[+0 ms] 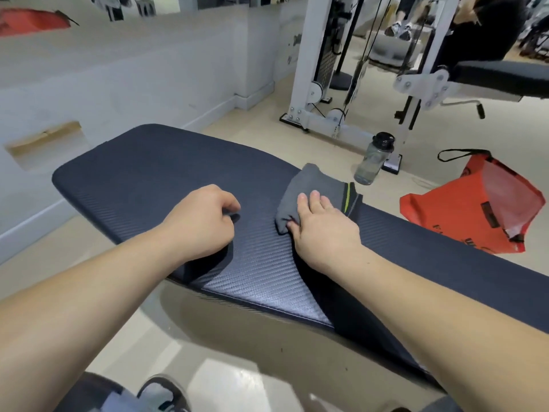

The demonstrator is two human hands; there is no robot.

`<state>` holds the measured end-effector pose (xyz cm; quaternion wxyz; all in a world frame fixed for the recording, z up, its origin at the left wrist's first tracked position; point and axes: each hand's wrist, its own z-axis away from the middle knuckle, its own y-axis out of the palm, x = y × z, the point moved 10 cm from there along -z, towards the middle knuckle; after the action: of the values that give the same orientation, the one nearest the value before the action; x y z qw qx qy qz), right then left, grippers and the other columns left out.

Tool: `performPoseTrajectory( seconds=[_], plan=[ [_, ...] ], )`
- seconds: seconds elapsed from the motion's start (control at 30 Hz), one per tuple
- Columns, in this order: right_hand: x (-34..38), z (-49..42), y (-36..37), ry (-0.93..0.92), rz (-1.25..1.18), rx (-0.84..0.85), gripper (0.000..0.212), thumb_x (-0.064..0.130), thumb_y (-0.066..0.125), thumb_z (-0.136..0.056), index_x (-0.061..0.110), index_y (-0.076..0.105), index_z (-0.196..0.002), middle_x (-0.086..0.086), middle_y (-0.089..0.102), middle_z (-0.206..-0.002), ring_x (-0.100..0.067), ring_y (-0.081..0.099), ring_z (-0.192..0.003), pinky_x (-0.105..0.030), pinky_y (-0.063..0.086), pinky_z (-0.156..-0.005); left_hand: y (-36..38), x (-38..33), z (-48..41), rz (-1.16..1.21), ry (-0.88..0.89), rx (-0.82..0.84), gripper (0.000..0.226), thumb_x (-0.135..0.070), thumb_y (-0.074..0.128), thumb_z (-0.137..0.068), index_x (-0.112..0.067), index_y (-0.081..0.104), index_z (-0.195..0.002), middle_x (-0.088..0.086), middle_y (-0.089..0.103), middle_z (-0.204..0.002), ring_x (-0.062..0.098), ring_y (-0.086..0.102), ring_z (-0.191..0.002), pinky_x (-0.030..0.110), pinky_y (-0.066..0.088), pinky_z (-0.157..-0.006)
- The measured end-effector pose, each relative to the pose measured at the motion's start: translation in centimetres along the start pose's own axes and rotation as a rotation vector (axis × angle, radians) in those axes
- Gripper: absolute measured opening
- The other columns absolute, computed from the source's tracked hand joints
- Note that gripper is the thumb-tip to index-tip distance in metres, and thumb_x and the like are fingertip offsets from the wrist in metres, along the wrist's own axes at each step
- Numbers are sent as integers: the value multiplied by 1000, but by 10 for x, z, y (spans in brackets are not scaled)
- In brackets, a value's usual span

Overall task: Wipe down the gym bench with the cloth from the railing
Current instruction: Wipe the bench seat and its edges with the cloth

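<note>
Mid-frame, the right hand [323, 230] presses straight fingers on the folded grey cloth [312, 185], wiping the dark textured padded bench [133, 173]; the left hand [202, 221], clenched empty, braces alongside.

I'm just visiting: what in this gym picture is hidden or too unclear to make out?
Head view throughout:
Dark textured padded gym bench: its right end, cut off by the picture's edge.
Folded grey cloth: the part covered by the right hand.
Left hand: fingertips, curled under the palm.
Orange-red plastic bag: black lettering, too small and blurred.
</note>
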<state>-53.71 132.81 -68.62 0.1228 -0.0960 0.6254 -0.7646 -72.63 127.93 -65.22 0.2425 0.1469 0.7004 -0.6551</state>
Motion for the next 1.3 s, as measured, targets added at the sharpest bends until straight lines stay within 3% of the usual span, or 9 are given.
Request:
performPoseTrajectory(
  seconds=[0.17, 0.43, 0.63, 0.73, 0.8, 0.97, 1.07, 1.13, 1.3],
  plan=[
    [74, 64, 5, -373, 71, 55, 75, 55, 27, -105, 17, 1, -164, -7, -4, -173, -20, 2, -160, -35, 8, -128, -3, -4, -10, 9, 16, -42, 27, -9, 53, -89, -23, 73, -102, -6, 62, -107, 17, 59, -98, 27, 42, -84],
    [0, 3, -1, -77, 58, 68, 73, 56, 24, -106, 18, 0, -164, -4, -4, -173, -19, 2, -159, -37, 11, -127, -9, 7, 1, 21, -5, -30, 33, -11, 51, -92, -23, 73, -114, -9, 58, -106, 14, 54, -95, 26, 42, -88],
    [88, 86, 17, -317, 116, 118, 77, 55, 21, -106, 12, -9, -162, -8, -13, -172, -22, -10, -159, -40, 4, -129, -22, 32, 19, -7, -14, -47, 28, -12, 55, -91, -23, 75, -109, -8, 64, -105, 13, 55, -94, 24, 40, -84],
    [94, 82, 16, -363, 113, 105, 81, 60, 20, -102, 15, -9, -163, -5, -14, -172, -19, -10, -159, -36, 1, -129, -33, 39, 23, 38, -32, -96, 27, -13, 57, -90, -23, 75, -108, -8, 68, -108, 15, 62, -99, 26, 45, -89],
    [79, 51, 11, -319, 69, 89, 80, 58, 25, -104, 15, -7, -163, -4, -13, -172, -18, -8, -159, -36, 3, -129, -38, 43, 24, 65, -51, -111, 26, -14, 57, -91, -24, 74, -109, -10, 66, -107, 14, 61, -98, 25, 44, -89],
    [17, -25, 2, 8, -36, 22, 79, 55, 26, -105, 9, -1, -163, -10, -4, -173, -24, 0, -160, -39, 8, -129, -43, 53, 25, 91, -84, -130, 25, -16, 57, -91, -24, 74, -108, -11, 65, -105, 14, 62, -99, 23, 42, -86],
    [28, -32, 3, 95, -36, -11, 74, 52, 23, -106, 9, 2, -163, -12, -1, -173, -27, 3, -159, -44, 13, -127, -53, 65, 23, 96, -129, -179, 26, -15, 58, -90, -24, 75, -108, -12, 64, -100, 12, 59, -94, 21, 41, -85],
    [62, -26, 2, 25, -47, -4, 73, 51, 21, -106, 10, 2, -163, -12, -1, -173, -27, 2, -159, -45, 14, -127, -56, 69, 20, 97, -134, -195, 27, -15, 57, -90, -25, 75, -108, -12, 64, -98, 10, 58, -91, 21, 40, -84],
    [168, 14, 4, -444, -46, 48, 72, 52, 28, -106, 18, 3, -164, -2, -4, -173, -18, -3, -159, -39, 6, -129, -65, 86, 14, 108, -176, -255, 26, -15, 59, -87, -26, 77, -103, -12, 72, -102, 8, 60, -86, 20, 40, -82]
  ],
)
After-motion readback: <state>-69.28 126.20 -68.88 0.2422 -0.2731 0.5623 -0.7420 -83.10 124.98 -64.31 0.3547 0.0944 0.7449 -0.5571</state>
